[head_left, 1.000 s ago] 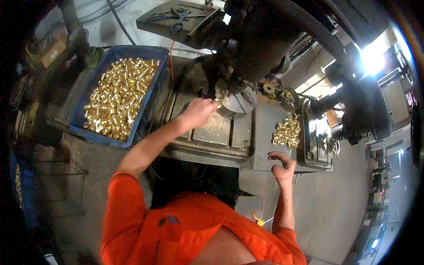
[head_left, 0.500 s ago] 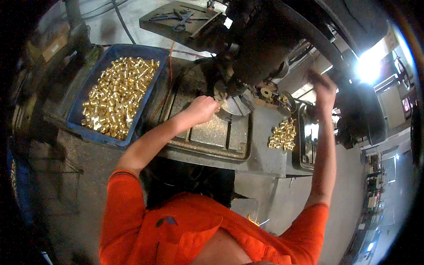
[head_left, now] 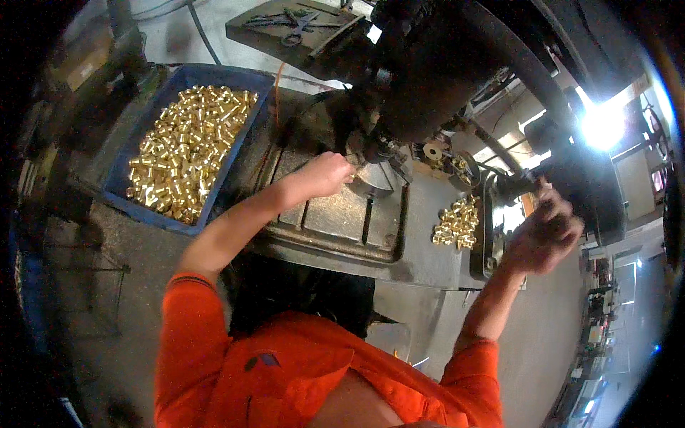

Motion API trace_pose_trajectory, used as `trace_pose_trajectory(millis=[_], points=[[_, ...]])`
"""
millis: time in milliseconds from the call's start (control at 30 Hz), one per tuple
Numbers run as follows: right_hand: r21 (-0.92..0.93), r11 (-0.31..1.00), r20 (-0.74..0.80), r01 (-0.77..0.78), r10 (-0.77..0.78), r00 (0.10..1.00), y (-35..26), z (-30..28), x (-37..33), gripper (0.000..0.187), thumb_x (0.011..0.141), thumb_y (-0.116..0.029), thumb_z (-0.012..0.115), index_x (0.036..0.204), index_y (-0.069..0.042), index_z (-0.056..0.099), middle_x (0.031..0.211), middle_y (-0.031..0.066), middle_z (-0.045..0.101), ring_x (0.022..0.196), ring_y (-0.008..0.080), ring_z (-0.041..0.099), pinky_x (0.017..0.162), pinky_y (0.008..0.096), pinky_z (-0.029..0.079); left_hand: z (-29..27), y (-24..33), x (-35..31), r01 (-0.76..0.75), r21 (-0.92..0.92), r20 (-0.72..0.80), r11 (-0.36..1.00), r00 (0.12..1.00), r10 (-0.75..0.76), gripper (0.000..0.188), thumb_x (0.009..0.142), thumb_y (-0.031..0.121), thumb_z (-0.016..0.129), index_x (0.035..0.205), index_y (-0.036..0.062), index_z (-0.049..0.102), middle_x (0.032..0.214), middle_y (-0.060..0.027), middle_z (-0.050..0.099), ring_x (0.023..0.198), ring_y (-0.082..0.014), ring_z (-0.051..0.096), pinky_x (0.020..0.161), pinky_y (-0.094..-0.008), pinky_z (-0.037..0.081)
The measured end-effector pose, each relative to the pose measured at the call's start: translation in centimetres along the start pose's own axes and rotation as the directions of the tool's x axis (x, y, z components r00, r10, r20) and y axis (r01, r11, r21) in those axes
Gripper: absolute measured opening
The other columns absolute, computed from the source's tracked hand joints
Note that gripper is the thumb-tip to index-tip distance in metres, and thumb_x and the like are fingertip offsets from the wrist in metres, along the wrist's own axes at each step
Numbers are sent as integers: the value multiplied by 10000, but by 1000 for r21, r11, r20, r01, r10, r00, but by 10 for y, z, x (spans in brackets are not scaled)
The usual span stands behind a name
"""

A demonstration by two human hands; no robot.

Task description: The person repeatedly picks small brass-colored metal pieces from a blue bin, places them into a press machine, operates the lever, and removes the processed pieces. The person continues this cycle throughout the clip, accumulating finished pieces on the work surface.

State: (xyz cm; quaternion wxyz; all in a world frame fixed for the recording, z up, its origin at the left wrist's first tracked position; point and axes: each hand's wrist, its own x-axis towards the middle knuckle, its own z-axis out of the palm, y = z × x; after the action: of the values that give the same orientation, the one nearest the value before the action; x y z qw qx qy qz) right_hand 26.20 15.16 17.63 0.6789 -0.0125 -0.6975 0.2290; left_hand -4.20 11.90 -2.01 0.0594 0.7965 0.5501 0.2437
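Note:
My left hand (head_left: 330,175) is closed in a pinch beneath the drill press head (head_left: 421,85), at the round metal fixture (head_left: 372,182). A small brass-coloured piece shows at its fingertips, mostly hidden by them. Out to the right, my right hand (head_left: 546,232) is smeared by motion with its fingers bent. Its fingertips are at the end of a metal lever (head_left: 503,148) of the press; whether they grip it I cannot tell. A slotted metal worktable (head_left: 335,217) dusted with shavings lies under the fixture.
At the left stands a blue bin (head_left: 114,171) filled with brass fittings (head_left: 189,150). A smaller pile of brass fittings (head_left: 457,222) lies right of the worktable, beside a dark metal tray (head_left: 486,260). Pliers-like tools (head_left: 294,34) rest on a far plate.
My right hand has come down and toward me, out to the right, with the lever now showing by its fingertips. My left hand stays at the fixture.

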Motion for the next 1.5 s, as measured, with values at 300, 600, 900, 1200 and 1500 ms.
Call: trace_pose_trajectory(millis=[300,600,900,1200,1500], points=[[-28,996,-135,-84,80,988,-1,5,-95,260,773,-200,440,608,-80,279,650,52,386,884,311,521,968,568,307,-1,2,-4,-13,29,-68,999,998,15,156,765,204,596,788,52,622,667,-147,573,656,-325,577,595,-436,450],[-383,923,37,-37,56,998,-6,-9,25,342,917,-213,440,661,11,482,739,211,611,749,262,604,843,429,445,18,-4,-15,-61,119,-330,991,939,97,161,792,215,586,830,60,609,686,-114,577,628,-286,566,589,-406,450],[-361,919,60,-157,191,980,35,-18,127,200,803,-110,528,934,40,546,811,78,560,725,168,541,664,255,436,34,-1,-12,219,-973,226,-70,855,-468,347,905,299,473,902,-38,556,708,-149,608,586,-207,620,528,-313,492],[-243,969,-33,39,-48,998,-4,-1,7,324,823,-184,560,649,-81,307,592,124,531,723,315,593,867,564,388,39,11,-8,176,-968,249,-181,779,-576,357,898,318,486,910,-33,553,698,-144,604,635,-229,632,599,-325,483],[-157,984,33,89,-85,996,-2,-1,-5,212,698,-49,496,621,-83,301,591,135,517,726,316,578,906,533,355,43,14,-10,114,-960,248,-255,767,-591,358,893,309,500,900,-45,553,683,-144,601,643,-240,637,605,-332,509]])
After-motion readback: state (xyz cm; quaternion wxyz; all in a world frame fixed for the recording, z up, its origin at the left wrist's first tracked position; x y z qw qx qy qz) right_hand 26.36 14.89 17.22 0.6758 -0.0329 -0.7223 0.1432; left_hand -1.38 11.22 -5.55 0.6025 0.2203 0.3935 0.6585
